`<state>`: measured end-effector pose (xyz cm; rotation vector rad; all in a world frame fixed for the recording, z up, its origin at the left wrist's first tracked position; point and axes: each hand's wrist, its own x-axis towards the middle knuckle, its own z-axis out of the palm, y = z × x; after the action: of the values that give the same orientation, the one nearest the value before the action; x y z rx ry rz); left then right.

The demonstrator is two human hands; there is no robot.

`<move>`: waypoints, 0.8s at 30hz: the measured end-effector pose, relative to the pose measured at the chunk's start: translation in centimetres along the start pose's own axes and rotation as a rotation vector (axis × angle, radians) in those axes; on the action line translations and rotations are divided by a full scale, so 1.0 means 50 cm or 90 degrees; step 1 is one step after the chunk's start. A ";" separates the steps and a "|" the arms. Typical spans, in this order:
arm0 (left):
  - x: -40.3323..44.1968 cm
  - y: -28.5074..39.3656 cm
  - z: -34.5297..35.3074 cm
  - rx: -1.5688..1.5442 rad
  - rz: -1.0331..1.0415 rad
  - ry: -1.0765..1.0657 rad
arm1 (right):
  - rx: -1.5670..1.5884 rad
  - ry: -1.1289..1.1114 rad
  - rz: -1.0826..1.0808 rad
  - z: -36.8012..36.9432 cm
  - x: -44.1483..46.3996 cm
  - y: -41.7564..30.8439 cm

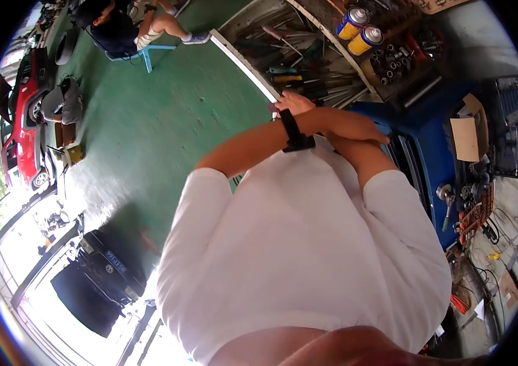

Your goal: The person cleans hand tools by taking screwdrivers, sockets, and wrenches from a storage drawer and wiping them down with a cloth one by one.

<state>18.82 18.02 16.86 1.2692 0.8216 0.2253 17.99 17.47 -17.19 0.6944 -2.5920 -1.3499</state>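
Observation:
My forearms are crossed in front of my white shirt [307, 226]. My left hand [353, 125] lies over my right forearm, fingers laid along it and holding nothing that I can see. A black strap [293, 129] goes round my left wrist, with a dark block at its lower end. Beyond the left forearm, my right hand [296, 102] shows only in part. Its fingers look loosely stretched, near the pale edge of an open tool drawer [243, 60]; whether they touch it I cannot tell. Screwdrivers [286, 78] and other hand tools fill that drawer.
Two spray cans [359, 30] stand beside sockets [393, 64]. A blue cabinet [435, 152], a ratchet [446, 198] and an open tool case [512, 122] are at right. A seated person [131, 30] and a crouching one [64, 104], plus a red car [24, 122], are at left.

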 end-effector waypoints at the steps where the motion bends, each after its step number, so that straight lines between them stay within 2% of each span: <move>1: 0.010 -0.017 -0.003 -0.010 0.004 0.002 | 0.365 0.046 -0.025 0.007 -0.005 -0.013; 2: 0.022 -0.046 -0.012 0.030 0.002 -0.066 | 0.638 0.081 -0.070 0.001 -0.011 -0.006; 3: 0.027 -0.067 -0.014 0.072 -0.002 -0.133 | 0.997 0.126 0.069 0.010 -0.015 -0.060; 4: 0.026 -0.078 -0.010 0.066 -0.003 -0.126 | 1.350 0.166 0.226 -0.006 -0.015 -0.062; 6: 0.017 -0.094 -0.008 0.045 -0.084 -0.055 | 1.696 0.200 0.402 -0.028 -0.003 -0.048; 8: -0.023 -0.037 -0.001 0.051 -0.040 -0.040 | 1.037 -0.028 0.268 -0.105 -0.025 0.077; 10: -0.058 -0.005 0.007 0.054 0.010 -0.027 | 0.704 -0.118 0.191 -0.118 -0.035 0.124; 12: -0.083 -0.003 0.006 -0.105 0.131 -0.039 | 0.764 -0.334 0.051 -0.102 -0.037 0.159; 13: -0.090 -0.013 0.007 -0.109 0.131 -0.045 | 0.770 -0.279 0.068 -0.106 -0.049 0.193; 14: -0.094 -0.028 0.008 -0.042 0.083 -0.006 | 0.657 -0.246 0.079 -0.084 -0.039 0.154; 15: -0.097 -0.045 -0.005 0.034 0.035 0.037 | 0.629 -0.230 0.090 -0.077 -0.038 0.146; 18: -0.130 -0.059 -0.035 0.252 -0.109 0.183 | 0.629 -0.206 0.097 -0.082 -0.047 0.137; 19: -0.144 -0.058 -0.038 0.244 -0.110 0.184 | 0.637 -0.208 0.099 -0.082 -0.049 0.137; 21: -0.198 0.029 -0.066 0.091 -0.063 0.092 | 0.653 -0.210 0.109 -0.075 -0.051 0.133; 22: -0.154 -0.014 -0.068 -0.065 0.167 0.035 | 0.663 -0.210 0.120 -0.082 -0.054 0.137; 24: -0.148 0.025 -0.048 -0.202 0.199 -0.047 | 0.680 -0.200 0.139 -0.089 -0.055 0.136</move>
<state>12.39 15.99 20.97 1.0920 0.4973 0.5352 19.59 18.79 -8.88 0.2536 -3.4126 0.1036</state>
